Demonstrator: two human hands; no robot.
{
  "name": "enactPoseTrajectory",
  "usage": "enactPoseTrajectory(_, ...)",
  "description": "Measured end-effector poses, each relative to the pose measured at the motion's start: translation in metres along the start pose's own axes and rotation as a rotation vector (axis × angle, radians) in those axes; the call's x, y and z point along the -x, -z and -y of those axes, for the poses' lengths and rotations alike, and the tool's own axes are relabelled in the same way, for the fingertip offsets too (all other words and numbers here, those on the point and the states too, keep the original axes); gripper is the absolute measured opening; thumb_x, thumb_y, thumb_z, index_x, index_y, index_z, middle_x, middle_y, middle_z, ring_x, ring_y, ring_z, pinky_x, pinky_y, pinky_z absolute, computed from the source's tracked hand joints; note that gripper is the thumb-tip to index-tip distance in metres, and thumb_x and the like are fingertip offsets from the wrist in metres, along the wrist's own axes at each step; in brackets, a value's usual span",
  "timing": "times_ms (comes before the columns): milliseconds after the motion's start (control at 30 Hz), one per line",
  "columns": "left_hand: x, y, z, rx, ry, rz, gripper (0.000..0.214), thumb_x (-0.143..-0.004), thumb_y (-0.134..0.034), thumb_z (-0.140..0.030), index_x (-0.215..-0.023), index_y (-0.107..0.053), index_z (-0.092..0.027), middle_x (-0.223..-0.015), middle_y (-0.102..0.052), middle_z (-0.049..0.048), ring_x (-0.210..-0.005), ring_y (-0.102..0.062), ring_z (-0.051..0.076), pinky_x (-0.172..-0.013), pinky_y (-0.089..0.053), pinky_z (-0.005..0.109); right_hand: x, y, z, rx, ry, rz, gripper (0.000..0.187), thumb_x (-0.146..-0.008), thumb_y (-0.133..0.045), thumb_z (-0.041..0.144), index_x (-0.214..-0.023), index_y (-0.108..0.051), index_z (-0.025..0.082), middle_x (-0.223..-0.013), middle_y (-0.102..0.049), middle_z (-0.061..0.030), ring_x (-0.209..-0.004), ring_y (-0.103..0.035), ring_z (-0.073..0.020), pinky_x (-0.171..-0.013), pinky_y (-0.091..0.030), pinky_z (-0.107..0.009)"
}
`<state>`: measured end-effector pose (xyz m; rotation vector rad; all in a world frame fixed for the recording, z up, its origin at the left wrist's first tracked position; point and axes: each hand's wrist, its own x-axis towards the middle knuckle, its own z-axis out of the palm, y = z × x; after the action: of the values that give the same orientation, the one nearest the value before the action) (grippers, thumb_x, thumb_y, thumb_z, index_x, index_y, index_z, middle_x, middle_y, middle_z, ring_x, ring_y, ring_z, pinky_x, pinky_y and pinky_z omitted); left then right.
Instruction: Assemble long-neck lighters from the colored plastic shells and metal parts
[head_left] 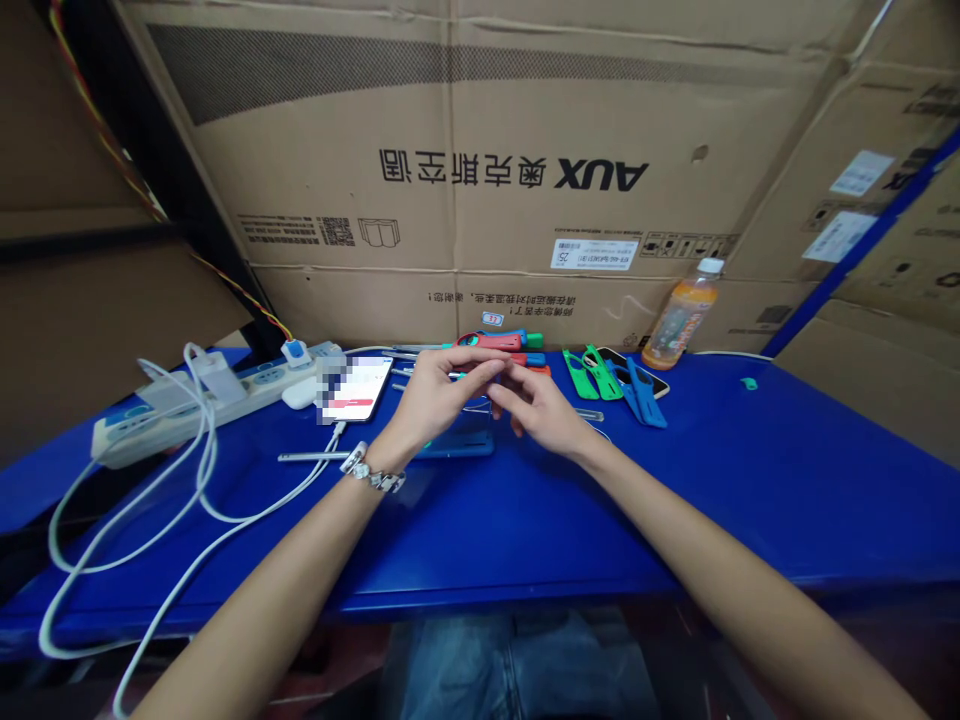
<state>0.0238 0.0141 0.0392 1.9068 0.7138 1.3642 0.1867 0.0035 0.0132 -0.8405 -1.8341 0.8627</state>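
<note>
My left hand (pixel 439 395), with a metal watch at the wrist, and my right hand (pixel 540 405) meet over the blue table (pixel 750 480). Their fingertips pinch together at something small that I cannot make out. Below them lies a dark blue flat device (pixel 461 445) with a clear piece (pixel 476 405) above it. Screwdrivers with red, blue and green handles (pixel 502 343) lie just behind the hands.
A phone (pixel 356 388) on a white cable lies left of the hands, beside a white power strip (pixel 225 392) with plugs and looping cables. Green tools (pixel 589 373) and blue tools (pixel 645 395) and an orange drink bottle (pixel 682 315) sit to the right. Cardboard boxes (pixel 487 150) wall the back.
</note>
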Motion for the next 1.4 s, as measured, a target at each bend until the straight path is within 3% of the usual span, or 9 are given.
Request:
enactPoseTrajectory(167, 0.001, 0.001, 0.0, -0.029, -0.033, 0.098, 0.027, -0.092, -0.061, -0.037, -0.11, -0.074, -0.02, -0.11, -0.075, 0.0092, -0.094, -0.07, 0.02, -0.075, -0.058, 0.029, 0.0, 0.003, 0.003, 0.038, 0.024, -0.035, 0.036, -0.09, -0.058, 0.051, -0.083, -0.064, 0.016, -0.072, -0.063, -0.0023, -0.065, -0.056, -0.0141, -0.059, -0.046, -0.027)
enactPoseTrajectory(333, -0.001, -0.012, 0.003, 0.009, -0.022, -0.146, 0.024, -0.075, -0.081, -0.034, -0.088, -0.07, -0.017, -0.085, -0.074, 0.004, -0.076, -0.068, 0.015, -0.071, -0.055, 0.027, -0.004, -0.011, -0.009, 0.088, 0.05, -0.215, 0.031, -0.083, -0.067, 0.047, -0.083, -0.063, 0.017, -0.071, -0.061, -0.0009, -0.067, -0.055, -0.0155, -0.063, -0.046, -0.028)
enactPoseTrajectory(433, -0.001, -0.012, 0.004, 0.04, 0.002, -0.152, 0.021, -0.076, -0.08, -0.034, -0.078, -0.07, -0.016, -0.074, -0.072, 0.0024, -0.068, -0.066, 0.015, -0.069, -0.055, 0.028, -0.005, -0.013, -0.01, 0.109, 0.045, -0.262, 0.031, -0.082, -0.069, 0.048, -0.084, -0.063, 0.017, -0.068, -0.058, 0.0004, -0.063, -0.051, -0.0139, -0.058, -0.043, -0.027)
enactPoseTrajectory(567, 0.0, 0.002, 0.004, -0.055, -0.022, -0.037, 0.017, -0.086, -0.07, -0.035, -0.091, -0.076, -0.019, -0.087, -0.076, 0.0048, -0.082, -0.068, 0.018, -0.078, -0.055, 0.031, -0.003, -0.004, 0.001, 0.017, 0.042, -0.073, 0.037, -0.088, -0.06, 0.051, -0.104, -0.065, 0.019, -0.071, -0.06, -0.0006, -0.064, -0.055, -0.015, -0.061, -0.047, -0.028)
enactPoseTrajectory(667, 0.001, 0.008, 0.005, -0.097, -0.081, 0.029, 0.02, -0.092, -0.063, -0.035, -0.098, -0.077, -0.022, -0.104, -0.073, 0.0073, -0.096, -0.066, 0.019, -0.083, -0.054, 0.031, -0.001, 0.005, 0.009, -0.029, 0.007, 0.062, 0.04, -0.091, -0.054, 0.056, -0.093, -0.067, 0.019, -0.066, -0.059, -0.0003, -0.06, -0.054, -0.0144, -0.058, -0.047, -0.028)
enactPoseTrajectory(767, 0.002, 0.004, 0.005, -0.065, -0.091, 0.024, 0.021, -0.091, -0.064, -0.035, -0.102, -0.075, -0.021, -0.11, -0.07, 0.0087, -0.099, -0.065, 0.018, -0.082, -0.053, 0.03, -0.001, 0.005, 0.007, 0.015, 0.021, -0.022, 0.037, -0.086, -0.061, 0.055, -0.083, -0.065, 0.018, -0.071, -0.063, -0.0015, -0.066, -0.056, -0.0149, -0.063, -0.047, -0.029)
enactPoseTrajectory(1000, 0.002, -0.01, 0.001, 0.004, -0.015, -0.117, 0.017, -0.08, -0.076, -0.034, -0.081, -0.073, -0.018, -0.078, -0.073, 0.0032, -0.071, -0.066, 0.016, -0.071, -0.054, 0.029, -0.001, -0.009, -0.004, 0.097, 0.041, -0.248, 0.034, -0.079, -0.072, 0.044, -0.071, -0.05, 0.02, -0.063, -0.051, 0.0039, -0.06, -0.048, -0.0119, -0.057, -0.041, -0.026)
enactPoseTrajectory(1233, 0.004, 0.005, 0.002, -0.15, -0.089, 0.05, 0.021, -0.092, -0.062, -0.035, -0.102, -0.077, -0.024, -0.107, -0.076, 0.0061, -0.101, -0.067, 0.022, -0.092, -0.052, 0.039, 0.0, 0.005, 0.01, -0.122, -0.032, -0.021, 0.044, -0.084, -0.064, 0.054, -0.112, -0.061, 0.021, -0.077, -0.065, -0.0017, -0.061, -0.057, -0.0133, -0.046, -0.042, -0.024)
enactPoseTrajectory(1400, 0.004, 0.004, 0.002, -0.199, -0.164, 0.003, 0.021, -0.091, -0.064, -0.034, -0.107, -0.074, -0.024, -0.12, -0.07, 0.0072, -0.11, -0.062, 0.021, -0.098, -0.048, 0.039, -0.001, 0.004, 0.008, -0.101, -0.081, -0.033, 0.04, -0.08, -0.068, 0.055, -0.094, -0.066, 0.018, -0.063, -0.061, 0.0003, -0.055, -0.055, -0.0138, -0.043, -0.04, -0.025)
